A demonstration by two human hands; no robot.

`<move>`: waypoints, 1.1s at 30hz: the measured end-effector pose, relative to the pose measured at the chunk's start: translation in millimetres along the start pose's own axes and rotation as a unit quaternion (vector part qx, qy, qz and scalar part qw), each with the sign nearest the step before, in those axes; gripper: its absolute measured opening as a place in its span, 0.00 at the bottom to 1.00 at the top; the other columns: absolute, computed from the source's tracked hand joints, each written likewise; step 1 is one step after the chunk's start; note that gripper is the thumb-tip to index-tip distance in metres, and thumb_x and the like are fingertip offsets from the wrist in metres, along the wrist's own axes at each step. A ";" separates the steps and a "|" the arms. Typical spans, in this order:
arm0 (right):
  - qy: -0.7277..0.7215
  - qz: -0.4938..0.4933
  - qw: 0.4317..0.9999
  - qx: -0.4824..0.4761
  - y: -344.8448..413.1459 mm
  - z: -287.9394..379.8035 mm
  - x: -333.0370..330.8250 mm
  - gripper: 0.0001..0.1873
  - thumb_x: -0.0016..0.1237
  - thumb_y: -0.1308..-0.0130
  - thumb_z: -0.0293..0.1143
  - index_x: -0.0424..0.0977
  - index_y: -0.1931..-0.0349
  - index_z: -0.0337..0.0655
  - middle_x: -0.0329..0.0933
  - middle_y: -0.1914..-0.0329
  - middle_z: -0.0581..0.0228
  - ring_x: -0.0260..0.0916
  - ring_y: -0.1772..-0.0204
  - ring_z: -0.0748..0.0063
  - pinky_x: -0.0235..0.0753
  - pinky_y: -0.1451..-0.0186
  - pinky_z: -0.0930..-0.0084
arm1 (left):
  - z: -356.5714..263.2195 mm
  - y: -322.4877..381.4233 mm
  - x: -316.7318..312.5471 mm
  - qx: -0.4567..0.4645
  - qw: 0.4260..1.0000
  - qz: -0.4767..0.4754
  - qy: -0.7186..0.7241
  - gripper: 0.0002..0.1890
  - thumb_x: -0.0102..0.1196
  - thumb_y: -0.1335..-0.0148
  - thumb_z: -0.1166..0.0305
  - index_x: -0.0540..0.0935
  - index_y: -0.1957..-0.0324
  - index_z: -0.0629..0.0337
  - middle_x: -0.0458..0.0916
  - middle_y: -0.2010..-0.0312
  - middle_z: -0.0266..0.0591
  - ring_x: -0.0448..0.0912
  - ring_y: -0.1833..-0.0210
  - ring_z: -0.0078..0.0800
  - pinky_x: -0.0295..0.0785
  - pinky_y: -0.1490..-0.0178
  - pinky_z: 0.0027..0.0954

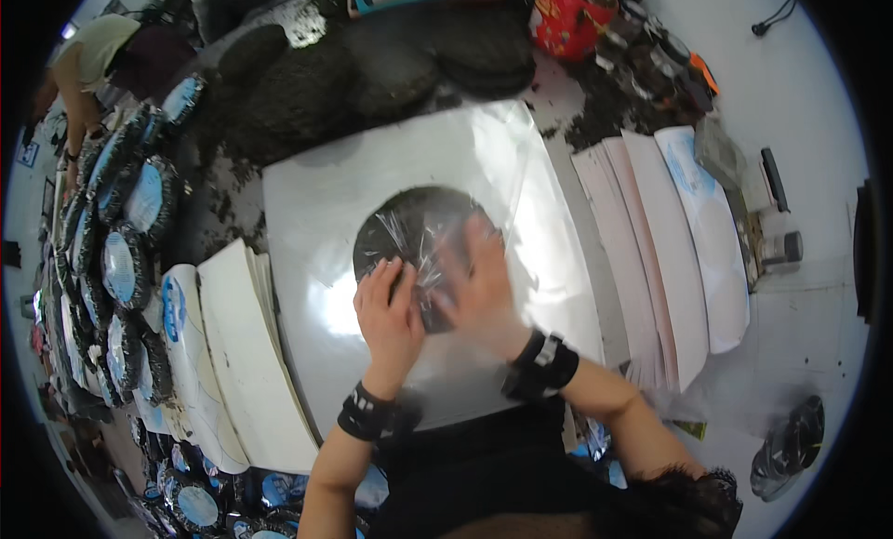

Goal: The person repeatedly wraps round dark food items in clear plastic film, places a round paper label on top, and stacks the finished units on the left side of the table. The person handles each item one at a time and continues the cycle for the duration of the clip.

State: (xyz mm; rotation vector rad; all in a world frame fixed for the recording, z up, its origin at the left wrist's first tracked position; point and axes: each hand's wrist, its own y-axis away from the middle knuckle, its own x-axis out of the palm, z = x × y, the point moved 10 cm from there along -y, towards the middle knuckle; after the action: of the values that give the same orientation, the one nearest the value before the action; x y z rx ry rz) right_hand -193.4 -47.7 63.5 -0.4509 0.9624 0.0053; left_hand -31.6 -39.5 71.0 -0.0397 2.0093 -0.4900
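Note:
A round, flat dark disc, perhaps dried seaweed, lies on a shiny pale board [307,211] in front of me. Crinkled clear plastic film [401,232] covers at least part of the disc [373,242]. My left hand [391,309] rests with bent fingers on the film at the disc's near left edge. Over the right side of the disc is my right hand [485,288], blurred, with its fingers spread. Whether either hand pinches the film is hard to tell. Both wrists wear black bands.
Wrapped dark discs with blue labels [120,267] are piled at the left. Beyond the board lie large dark round stacks [391,64]. Paper stacks flank the board, at left [244,357] and right [628,260]. A red bag [565,23] stands at the far right. Another person [91,58] bends at the upper left.

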 end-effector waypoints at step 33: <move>-0.432 0.025 0.866 0.252 -50.8 -41.5 61.4 0.28 0.65 0.39 0.47 0.75 0.46 0.37 0.78 0.49 0.52 0.75 0.43 0.45 0.72 0.33 0.49 | 9.2 -46.4 11.9 0.084 0.992 0.028 0.093 0.33 0.73 0.47 0.62 0.80 0.39 0.60 0.81 0.49 0.44 0.77 0.41 0.49 0.62 0.24 0.58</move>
State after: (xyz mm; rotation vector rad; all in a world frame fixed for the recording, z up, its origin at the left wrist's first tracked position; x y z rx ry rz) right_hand -180.3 -121.1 13.4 0.0876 0.0618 0.0019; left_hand -37.8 -87.9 73.8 0.1714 2.1376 -0.6457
